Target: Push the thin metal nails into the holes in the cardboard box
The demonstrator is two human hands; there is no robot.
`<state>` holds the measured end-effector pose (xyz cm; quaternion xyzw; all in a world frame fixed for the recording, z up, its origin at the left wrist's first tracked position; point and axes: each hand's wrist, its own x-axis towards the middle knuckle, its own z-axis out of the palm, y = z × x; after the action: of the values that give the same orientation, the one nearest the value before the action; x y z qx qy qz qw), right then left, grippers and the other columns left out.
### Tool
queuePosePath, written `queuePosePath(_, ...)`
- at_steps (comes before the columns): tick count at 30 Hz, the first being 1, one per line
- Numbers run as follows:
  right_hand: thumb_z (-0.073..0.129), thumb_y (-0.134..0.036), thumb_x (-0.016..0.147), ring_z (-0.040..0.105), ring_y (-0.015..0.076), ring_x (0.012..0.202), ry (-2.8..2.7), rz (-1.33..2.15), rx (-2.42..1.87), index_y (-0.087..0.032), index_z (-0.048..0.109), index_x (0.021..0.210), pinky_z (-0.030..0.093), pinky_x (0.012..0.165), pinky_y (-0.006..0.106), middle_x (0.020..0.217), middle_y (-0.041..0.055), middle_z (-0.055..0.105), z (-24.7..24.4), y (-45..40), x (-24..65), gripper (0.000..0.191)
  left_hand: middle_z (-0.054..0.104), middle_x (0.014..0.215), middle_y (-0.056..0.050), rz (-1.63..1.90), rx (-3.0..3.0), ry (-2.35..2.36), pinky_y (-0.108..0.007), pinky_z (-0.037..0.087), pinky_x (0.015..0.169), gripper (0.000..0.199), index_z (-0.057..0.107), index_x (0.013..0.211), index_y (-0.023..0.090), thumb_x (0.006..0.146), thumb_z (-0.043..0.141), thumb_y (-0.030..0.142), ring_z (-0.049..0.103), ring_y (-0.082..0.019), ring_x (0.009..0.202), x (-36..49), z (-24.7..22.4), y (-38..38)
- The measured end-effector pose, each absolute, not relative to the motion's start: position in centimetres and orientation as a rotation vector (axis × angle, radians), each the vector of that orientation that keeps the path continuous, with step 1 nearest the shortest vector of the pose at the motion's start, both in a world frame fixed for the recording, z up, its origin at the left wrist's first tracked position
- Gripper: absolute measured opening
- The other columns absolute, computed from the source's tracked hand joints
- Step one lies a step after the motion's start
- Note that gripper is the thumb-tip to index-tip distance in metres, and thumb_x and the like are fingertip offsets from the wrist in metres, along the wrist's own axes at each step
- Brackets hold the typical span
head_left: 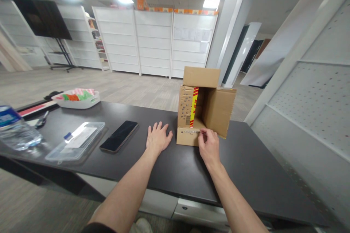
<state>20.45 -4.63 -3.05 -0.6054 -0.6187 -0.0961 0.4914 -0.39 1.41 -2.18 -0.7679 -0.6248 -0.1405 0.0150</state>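
A cardboard box [216, 113] stands on the dark table with its opening toward me and its flaps folded out. Yellow and red tape [194, 107] runs down its left flap, which carries several small grey dots. The lower flap [187, 139] has a row of small shiny round pieces [188, 131] along it, with a few dark specks below. My right hand [209, 145] is at the right part of this lower flap, thumb and fingertips pinched together; what they hold, if anything, is hidden. Left of the box, my left hand [158, 137] lies flat on the tabletop, fingers spread, holding nothing.
A black phone [119, 136] and a clear plastic case [78, 142] with a paper inside lie to the left. Further left are a water bottle [18, 129] and a white basket [78, 102] of colourful items. A white perforated panel [314, 98] borders the table's right side.
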Motion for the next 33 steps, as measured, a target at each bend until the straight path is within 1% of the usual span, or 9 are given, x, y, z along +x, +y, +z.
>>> queuePosePath(5,0.044,-0.023,0.087,0.053,0.023,0.082,-1.521,-0.219,-1.466,-0.018,0.059,0.095,0.04,0.076,0.036,0.088,0.0074,0.064,-3.34,-4.49,20.5,0.018,0.041,0.144,-0.01,-0.446,-2.388,-1.928,-0.051,0.021,0.109,0.052,0.049,0.133,0.025,0.089,0.034,0.049,0.031,-0.03,0.134,-0.41,-2.26,1.45)
queuePosePath(14,0.043,-0.023,0.088,0.053,0.0225,0.084,-1.537,-0.218,-1.503,-0.017,0.06,0.095,0.04,0.078,0.035,0.09,0.0078,0.064,-3.27,-4.62,20.39,0.019,0.043,0.142,-0.009,-0.45,-2.359,-1.904,-0.052,0.022,0.107,0.052,0.05,0.132,0.026,0.089,0.034,0.049,0.034,-0.03,0.132,-0.41,-2.77,1.74)
queuePosePath(30,0.044,-0.018,0.084,0.053,0.0229,0.085,-1.545,-0.25,-1.526,-0.017,0.06,0.094,0.038,0.077,0.035,0.088,0.0076,0.063,-3.05,-4.72,20.0,0.019,0.043,0.143,-0.009,-0.444,-2.357,-1.91,-0.053,0.021,0.107,0.052,0.05,0.132,0.026,0.088,0.034,0.049,0.033,-0.031,0.132,-0.45,-2.98,1.91)
queuePosePath(33,0.045,-0.016,0.083,0.052,0.023,0.089,-1.612,-0.263,-1.525,-0.018,0.06,0.095,0.038,0.079,0.035,0.092,0.0073,0.063,-2.68,-5.01,19.52,0.02,0.044,0.142,-0.009,-0.464,-2.348,-1.902,-0.053,0.022,0.107,0.052,0.051,0.132,0.027,0.088,0.035,0.049,0.034,-0.031,0.132,-0.45,-3.12,2.02)
